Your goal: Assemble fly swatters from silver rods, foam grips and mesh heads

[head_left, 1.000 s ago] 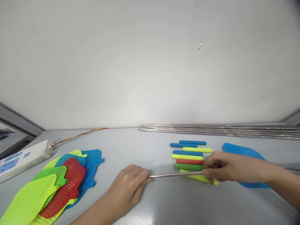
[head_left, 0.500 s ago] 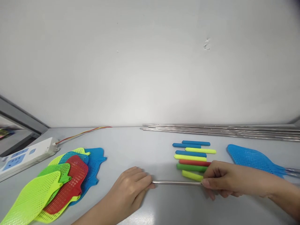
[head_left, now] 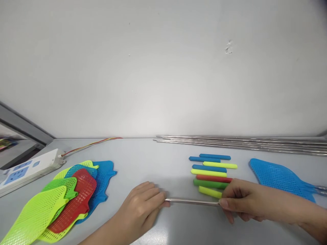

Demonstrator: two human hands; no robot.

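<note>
A thin metal rod (head_left: 192,201) spans the gap between my two hands, low over the grey table. My left hand (head_left: 144,209) is closed on its left end, fingertips hiding the tip. At the other end, my right hand (head_left: 238,200) pinches the rod between thumb and forefinger. Just beyond the right hand lie several coloured plastic handles: a short yellow one (head_left: 209,192), a green one (head_left: 211,183), a red one (head_left: 213,178), and more blue and yellow ones behind. The right hand partly covers the ends of the nearest handles.
Mesh fly swatter heads in green, yellow, red (head_left: 76,200) and blue lie overlapped at left. A blue swatter head (head_left: 276,175) with metal rods is at right. Long metal rods (head_left: 230,141) lie along the wall. A white power strip (head_left: 30,170) sits far left.
The right end of the metal rod has dipped slightly along with my right hand. My left hand stays nearly in place. The view has shifted a little.
</note>
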